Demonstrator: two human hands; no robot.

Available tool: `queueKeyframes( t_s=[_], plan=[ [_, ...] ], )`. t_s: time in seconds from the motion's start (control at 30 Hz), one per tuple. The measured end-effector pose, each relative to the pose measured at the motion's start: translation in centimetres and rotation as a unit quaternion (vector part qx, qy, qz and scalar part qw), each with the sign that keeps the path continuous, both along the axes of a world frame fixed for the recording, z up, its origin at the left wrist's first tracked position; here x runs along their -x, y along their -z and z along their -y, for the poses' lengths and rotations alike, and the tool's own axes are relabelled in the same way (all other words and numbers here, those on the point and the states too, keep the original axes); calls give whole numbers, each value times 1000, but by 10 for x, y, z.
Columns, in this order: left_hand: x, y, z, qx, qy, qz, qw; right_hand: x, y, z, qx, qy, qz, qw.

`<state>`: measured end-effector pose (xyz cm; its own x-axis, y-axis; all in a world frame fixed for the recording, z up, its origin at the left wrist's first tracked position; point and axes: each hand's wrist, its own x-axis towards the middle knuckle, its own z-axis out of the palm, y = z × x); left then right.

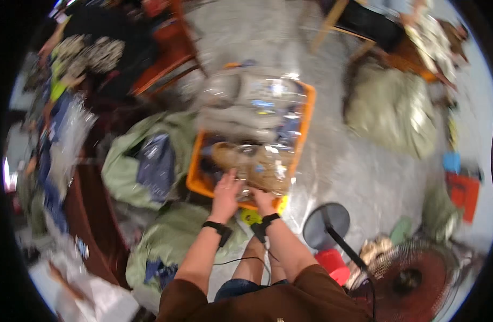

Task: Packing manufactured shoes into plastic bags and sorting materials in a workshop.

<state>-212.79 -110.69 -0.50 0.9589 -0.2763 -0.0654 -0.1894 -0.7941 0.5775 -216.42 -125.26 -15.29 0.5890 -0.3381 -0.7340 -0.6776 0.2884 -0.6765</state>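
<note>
Two bare hands at the near end of an orange crate (309,107), just below the centre of the frame. Left hand (227,189): fingers look stretched forward, lying against the near left part of a brown bundle (268,167) in clear film; blur hides whether they pinch anything. Right hand (263,198): beside it, by the bundle's near edge, fingertips lost behind film and glare; cannot tell how far closed, or on what.

Brown bundle sits in the lower part of the crate. Beyond it, grey bundles (238,129), also wrapped, run up to the crate's upper end.

Handling, my judgement: film looks slick, contents soft. Best to spread the fingers and bear on the folded body rather than tug loose plastic, which could stretch or tear. Keep both hands working level so the bundle stays flat and doesn't ride up against the grey ones. Mind the thin black cable (241,260) at lower centre; slack there could snag. Green sack (116,166) left of the crate leaves little elbow room.
</note>
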Motion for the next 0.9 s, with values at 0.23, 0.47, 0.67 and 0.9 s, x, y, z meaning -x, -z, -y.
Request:
queueKeyframes(
  t_s=[0.23,0.47,0.67,0.9],
  plan=[
    [98,-23,-59,12,-202,-6,979,-4,-45,-60,-103,-115,-126,980],
    [266,-15,-107,17,-342,-301,890,28,-82,-80,-292,-222,-195,910],
    [312,-49,-122,13,-355,-379,855,-3,-81,-39,-27,-485,-57,872],
    [390,-39,-120,71,-466,-313,825,-13,-119,-37,325,-644,-42,691]
  ],
)
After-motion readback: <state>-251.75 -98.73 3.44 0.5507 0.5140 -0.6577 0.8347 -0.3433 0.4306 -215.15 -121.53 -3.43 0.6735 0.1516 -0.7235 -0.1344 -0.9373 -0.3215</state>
